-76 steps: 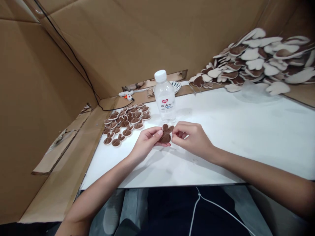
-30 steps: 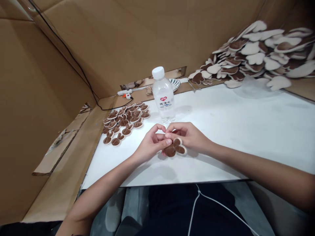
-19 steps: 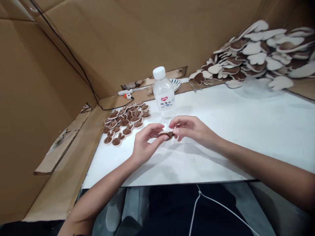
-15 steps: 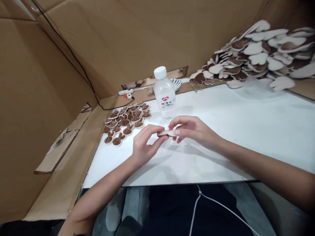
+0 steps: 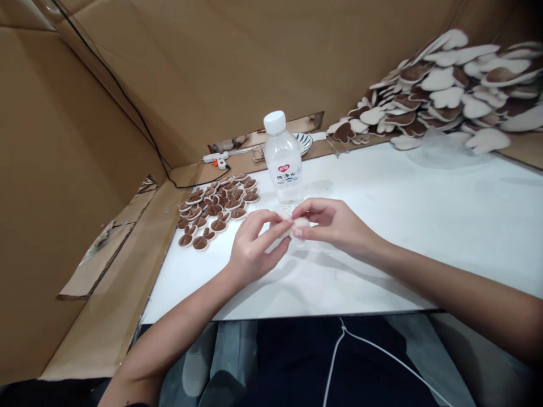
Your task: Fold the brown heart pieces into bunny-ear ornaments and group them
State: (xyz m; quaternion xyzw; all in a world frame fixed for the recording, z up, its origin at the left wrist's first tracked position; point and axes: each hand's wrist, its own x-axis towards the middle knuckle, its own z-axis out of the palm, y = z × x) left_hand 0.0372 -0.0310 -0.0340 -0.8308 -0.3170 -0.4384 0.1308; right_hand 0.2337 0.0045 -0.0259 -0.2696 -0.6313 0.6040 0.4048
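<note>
My left hand (image 5: pixel 254 244) and my right hand (image 5: pixel 331 221) meet over the white table (image 5: pixel 382 243), both pinching one small ear-shaped felt piece (image 5: pixel 293 225). Its cream underside faces up; the brown side is hidden. A group of several small brown-and-cream pieces (image 5: pixel 216 207) lies to the left of my left hand. A water bottle (image 5: pixel 283 159) stands just behind my hands.
A big heap of larger brown and cream pieces (image 5: pixel 445 93) fills the back right corner. A glue gun (image 5: pixel 215 160) with a black cable and a patterned dish (image 5: pixel 304 141) lie at the back. Cardboard walls (image 5: pixel 76 147) enclose the table on the left and behind.
The piece was turned over: its brown side showed earlier, now the cream side is up. Both hands lowered it toward the table, then lifted it back near the bottle.
</note>
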